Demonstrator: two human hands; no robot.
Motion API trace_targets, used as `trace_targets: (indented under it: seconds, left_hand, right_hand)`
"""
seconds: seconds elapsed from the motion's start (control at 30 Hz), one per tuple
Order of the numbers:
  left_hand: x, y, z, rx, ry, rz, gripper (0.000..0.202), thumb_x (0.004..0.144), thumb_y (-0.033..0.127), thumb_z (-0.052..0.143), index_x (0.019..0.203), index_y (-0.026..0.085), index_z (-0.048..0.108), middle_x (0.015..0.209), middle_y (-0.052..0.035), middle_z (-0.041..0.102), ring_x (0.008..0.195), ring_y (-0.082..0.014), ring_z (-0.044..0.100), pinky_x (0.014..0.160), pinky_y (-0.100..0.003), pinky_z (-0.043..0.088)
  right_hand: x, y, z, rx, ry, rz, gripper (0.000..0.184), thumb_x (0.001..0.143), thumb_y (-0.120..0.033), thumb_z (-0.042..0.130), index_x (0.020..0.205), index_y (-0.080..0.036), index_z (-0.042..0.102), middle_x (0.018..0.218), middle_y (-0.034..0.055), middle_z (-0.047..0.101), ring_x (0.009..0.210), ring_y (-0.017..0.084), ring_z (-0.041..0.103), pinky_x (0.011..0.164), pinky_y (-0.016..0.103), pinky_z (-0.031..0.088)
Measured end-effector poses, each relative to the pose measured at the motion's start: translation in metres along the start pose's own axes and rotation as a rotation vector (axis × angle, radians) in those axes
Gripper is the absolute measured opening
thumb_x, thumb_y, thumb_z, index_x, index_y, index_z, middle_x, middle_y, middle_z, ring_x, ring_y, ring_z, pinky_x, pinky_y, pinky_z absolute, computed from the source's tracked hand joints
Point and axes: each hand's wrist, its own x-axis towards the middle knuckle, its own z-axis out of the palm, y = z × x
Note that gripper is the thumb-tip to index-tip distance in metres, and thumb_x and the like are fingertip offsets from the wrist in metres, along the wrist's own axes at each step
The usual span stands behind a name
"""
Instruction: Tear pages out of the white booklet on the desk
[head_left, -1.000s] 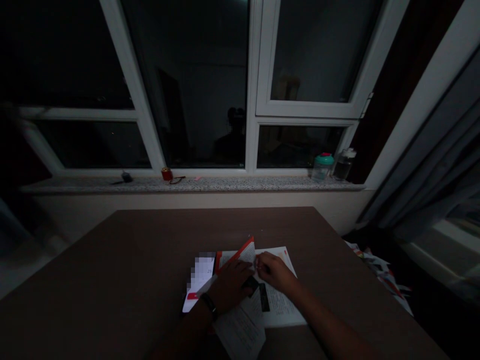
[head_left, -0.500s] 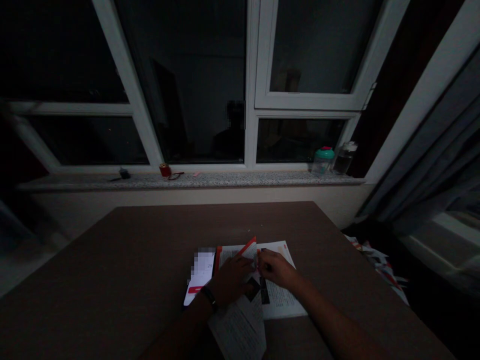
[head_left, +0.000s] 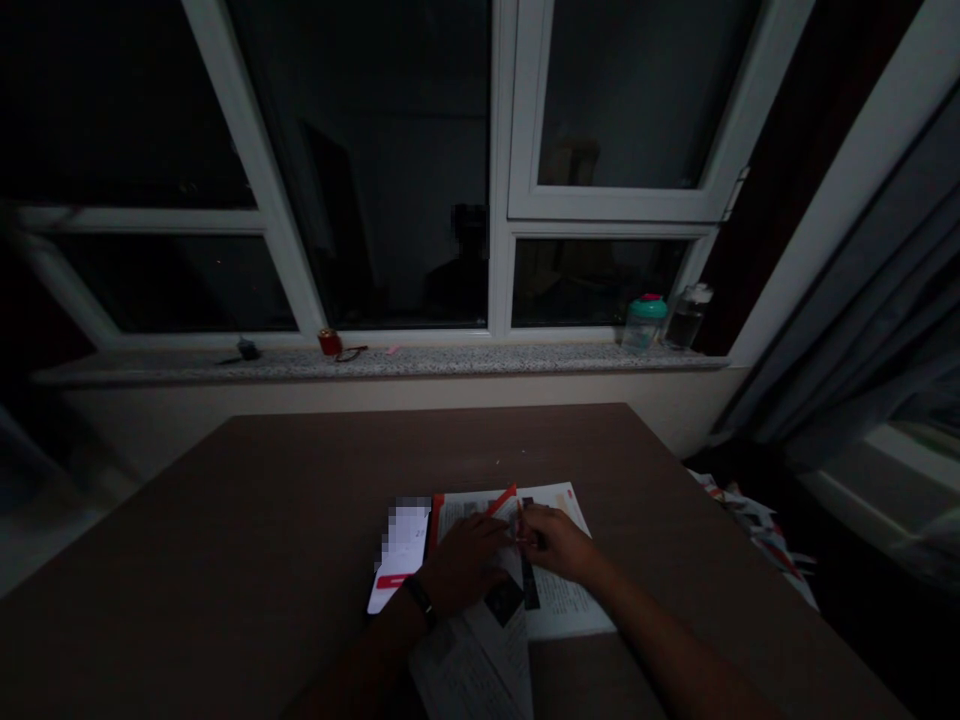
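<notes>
An open book (head_left: 574,605) with printed text and dark pictures lies on the table. One of its pages (head_left: 476,655) is turned askew, its lower part slanting toward me past the book's bottom edge and its red-edged corner (head_left: 506,497) sticking up at the top. My left hand (head_left: 466,562), with a dark band on the wrist, lies flat across this page, fingers stretched toward the book's middle. Right beside those fingertips, my right hand (head_left: 556,540) is closed in a pinch at the page's edge near the fold. The exact grip is dim and partly hidden.
A lit phone (head_left: 401,560) lies against the book's left side on the brown table (head_left: 300,490). Beyond it, the stone windowsill (head_left: 450,360) holds a red can (head_left: 328,342), a green-lidded bottle (head_left: 645,322) and a clear bottle (head_left: 688,316). Crumpled papers (head_left: 754,520) lie off the table's right side.
The page's red corner has dropped slightly toward me and shifted a little right. Both hands have moved slightly down with it. The book and phone stay in place.
</notes>
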Motion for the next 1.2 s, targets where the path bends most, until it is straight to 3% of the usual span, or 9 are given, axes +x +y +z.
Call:
trace_targets:
  seconds: [0.17, 0.37, 0.6, 0.83, 1.0, 1.1, 1.2]
  left_hand:
    - [-0.001, -0.003, 0.004, 0.017, 0.014, -0.008, 0.046, 0.083, 0.028, 0.064, 0.127, 0.025, 0.051, 0.139, -0.0072, 0.047, 0.131, -0.0291, 0.038, 0.107, -0.048, 0.031]
    - [-0.005, -0.008, 0.008, 0.038, -0.013, 0.018, 0.057, 0.082, 0.034, 0.066, 0.135, 0.026, 0.045, 0.145, -0.0076, 0.042, 0.133, -0.0305, 0.035, 0.108, -0.05, 0.029]
    - [-0.003, -0.003, 0.006, 0.071, -0.005, 0.004, 0.048, 0.087, 0.037, 0.061, 0.132, 0.025, 0.048, 0.142, -0.0071, 0.045, 0.131, -0.0294, 0.038, 0.108, -0.05, 0.029]
    - [-0.005, -0.01, 0.01, 0.117, 0.044, -0.098, 0.053, 0.086, 0.035, 0.063, 0.134, 0.025, 0.045, 0.146, -0.0088, 0.04, 0.133, -0.031, 0.035, 0.108, -0.052, 0.026]
    - [-0.006, -0.012, 0.01, 0.081, 0.063, -0.051, 0.052, 0.081, 0.033, 0.068, 0.129, 0.025, 0.049, 0.141, -0.0074, 0.046, 0.131, -0.0302, 0.036, 0.108, -0.049, 0.028]
    - [-0.005, -0.006, 0.003, 0.049, 0.038, -0.002, 0.042, 0.078, 0.029, 0.072, 0.117, 0.025, 0.056, 0.133, -0.005, 0.052, 0.125, -0.0292, 0.042, 0.104, -0.046, 0.032]
    - [-0.004, 0.001, -0.004, -0.002, 0.012, 0.055, 0.046, 0.075, 0.026, 0.074, 0.116, 0.026, 0.055, 0.126, -0.0029, 0.056, 0.118, -0.0261, 0.047, 0.099, -0.04, 0.038]
  right_hand:
    - [0.012, 0.006, 0.003, -0.089, 0.111, 0.068, 0.017, 0.072, -0.003, 0.055, 0.074, -0.02, 0.052, 0.075, -0.0006, 0.053, 0.07, 0.014, 0.051, 0.063, 0.022, 0.037]
    - [0.002, 0.003, -0.001, -0.059, 0.072, 0.027, 0.017, 0.074, -0.005, 0.055, 0.078, -0.021, 0.052, 0.077, -0.001, 0.053, 0.073, 0.014, 0.052, 0.064, 0.022, 0.037]
    - [-0.002, 0.004, -0.005, -0.067, 0.114, 0.029, 0.014, 0.077, -0.008, 0.057, 0.076, -0.021, 0.051, 0.078, 0.0006, 0.057, 0.076, 0.017, 0.053, 0.069, 0.026, 0.039]
    - [-0.002, 0.002, -0.006, -0.042, 0.106, 0.019, 0.015, 0.078, -0.009, 0.059, 0.074, -0.021, 0.05, 0.08, 0.0012, 0.059, 0.078, 0.017, 0.055, 0.071, 0.027, 0.04]
    - [-0.002, -0.003, -0.009, -0.065, 0.072, 0.003, 0.012, 0.079, -0.01, 0.058, 0.079, -0.021, 0.052, 0.08, 0.0013, 0.057, 0.077, 0.017, 0.054, 0.069, 0.026, 0.04]
    - [-0.003, -0.004, -0.007, -0.063, 0.028, -0.032, 0.013, 0.079, -0.009, 0.058, 0.082, -0.021, 0.053, 0.083, 0.0017, 0.057, 0.079, 0.017, 0.054, 0.07, 0.026, 0.041]
    - [-0.004, -0.004, -0.002, -0.065, -0.009, -0.067, 0.014, 0.079, -0.008, 0.058, 0.082, -0.021, 0.053, 0.085, 0.0019, 0.059, 0.081, 0.017, 0.055, 0.073, 0.027, 0.042]
